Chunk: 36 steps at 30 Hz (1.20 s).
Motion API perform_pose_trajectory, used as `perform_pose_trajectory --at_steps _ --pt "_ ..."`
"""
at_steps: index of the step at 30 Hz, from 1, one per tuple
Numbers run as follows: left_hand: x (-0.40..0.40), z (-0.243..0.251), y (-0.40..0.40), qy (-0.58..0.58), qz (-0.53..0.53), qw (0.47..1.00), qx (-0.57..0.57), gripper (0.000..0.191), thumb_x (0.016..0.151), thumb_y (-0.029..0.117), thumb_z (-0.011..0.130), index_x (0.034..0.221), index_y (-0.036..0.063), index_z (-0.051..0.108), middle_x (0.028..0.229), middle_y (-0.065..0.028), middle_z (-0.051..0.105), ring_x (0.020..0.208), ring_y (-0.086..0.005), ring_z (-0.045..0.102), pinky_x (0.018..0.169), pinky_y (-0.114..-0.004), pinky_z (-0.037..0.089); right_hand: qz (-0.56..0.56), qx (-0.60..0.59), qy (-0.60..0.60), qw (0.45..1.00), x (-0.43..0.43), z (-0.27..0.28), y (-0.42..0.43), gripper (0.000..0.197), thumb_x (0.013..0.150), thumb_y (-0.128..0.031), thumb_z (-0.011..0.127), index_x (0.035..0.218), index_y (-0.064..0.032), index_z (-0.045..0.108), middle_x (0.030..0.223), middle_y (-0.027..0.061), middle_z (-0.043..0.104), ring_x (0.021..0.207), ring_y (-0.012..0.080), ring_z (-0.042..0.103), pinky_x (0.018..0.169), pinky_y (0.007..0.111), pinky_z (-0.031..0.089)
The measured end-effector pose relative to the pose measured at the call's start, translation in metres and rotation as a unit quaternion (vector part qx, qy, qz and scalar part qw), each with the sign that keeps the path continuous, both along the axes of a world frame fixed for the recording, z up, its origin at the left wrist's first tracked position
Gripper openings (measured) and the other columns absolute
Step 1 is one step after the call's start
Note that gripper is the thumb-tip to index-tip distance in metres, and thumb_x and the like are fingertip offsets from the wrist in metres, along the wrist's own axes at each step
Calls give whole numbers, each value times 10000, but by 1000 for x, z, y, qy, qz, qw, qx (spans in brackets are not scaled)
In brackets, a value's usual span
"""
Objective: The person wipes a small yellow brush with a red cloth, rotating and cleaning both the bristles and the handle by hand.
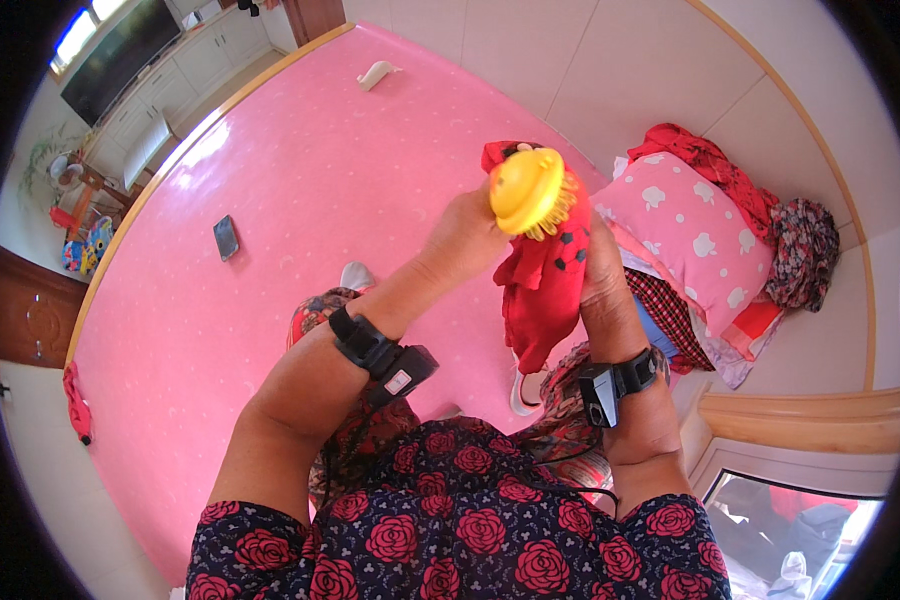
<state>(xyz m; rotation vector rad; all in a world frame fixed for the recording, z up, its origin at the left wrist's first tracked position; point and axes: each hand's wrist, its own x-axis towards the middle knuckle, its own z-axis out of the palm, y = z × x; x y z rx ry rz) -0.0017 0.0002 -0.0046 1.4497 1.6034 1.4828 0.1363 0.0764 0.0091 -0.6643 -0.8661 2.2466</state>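
A yellow brush (526,191) with translucent bristles is in my left hand (471,225), whose fingers are mostly hidden behind it. Right behind the brush hangs a red cloth garment (540,300) printed with a black ball-like pattern. My right hand (601,251) grips this garment along its right side, and the fabric covers most of the fingers. The bristles point down and to the right, over the cloth; whether they touch it I cannot tell. The garment's lower end droops above the pink floor covering (300,187), close to my right shoe (526,394).
At right, a pink pillow (690,225) with white apple shapes lies on folded fabrics beside the wall. A phone (226,238) and a white curved object (377,75) are on the floor. A wooden edge (157,180) borders it at left, near a red cloth (77,405).
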Motion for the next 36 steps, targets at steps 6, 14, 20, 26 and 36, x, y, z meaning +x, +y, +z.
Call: perform_pose_trajectory --at_steps 6,14,20,26,36 --pt "2 2 -1 221 -8 973 -63 332 812 233 515 1059 71 363 792 -195 599 763 -375 578 636 -457 457 -10 -54 -14 998 2 6 -1 327 895 -286 416 1046 -16 523 895 108 610 737 218 612 626 347 527" --pt "2 -13 1 217 -96 967 -95 330 779 179 538 1053 45 414 820 -218 590 814 -399 563 704 -477 448 189 -30 198 961 21 -22 29 326 891 -279 390 1016 -18 540 865 104 619 716 219 616 624 344 531" --pt "-1 -16 0 215 -93 972 -29 288 768 192 551 991 43 447 820 -196 594 797 -387 565 686 -469 448 -59 -46 42 996 1 16 1 326 884 -272 404 1013 -9 548 873 103 629 714 214 621 638 341 537" --pt "3 -4 -2 185 -69 980 7 249 774 215 558 950 75 451 795 -173 601 744 -381 570 630 -470 450 46 -85 82 992 10 8 2 325 889 -275 412 1022 -12 549 895 103 629 746 219 625 652 349 537" --pt "-1 -1 0 232 -9 972 -22 254 785 258 564 910 80 433 733 -153 590 713 -361 579 614 -461 450 59 9 -39 997 0 14 -9 312 881 -269 425 985 7 530 805 146 615 590 247 611 483 359 524"
